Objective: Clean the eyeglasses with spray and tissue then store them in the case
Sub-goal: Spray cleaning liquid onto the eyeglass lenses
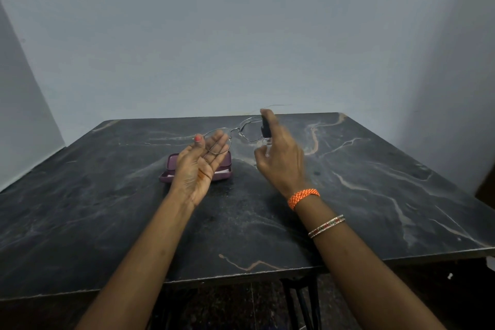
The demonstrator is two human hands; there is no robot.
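Note:
My left hand [199, 166] is raised palm up above the table and holds thin wire-framed eyeglasses [235, 131] by the left lens, thumb on the rim and fingers behind it. My right hand [278, 154] grips a small clear spray bottle with a black top [265, 132], forefinger on top of the nozzle, right beside the glasses' right lens. An open purple eyeglass case [226, 166] lies on the dark marble table [375, 182], partly hidden behind my left hand. Something white lies inside the case; I cannot tell what it is.
The table stands against a pale wall, in a corner. Black metal legs [302, 300] show under its near edge. My right wrist carries an orange woven band and a thin bangle.

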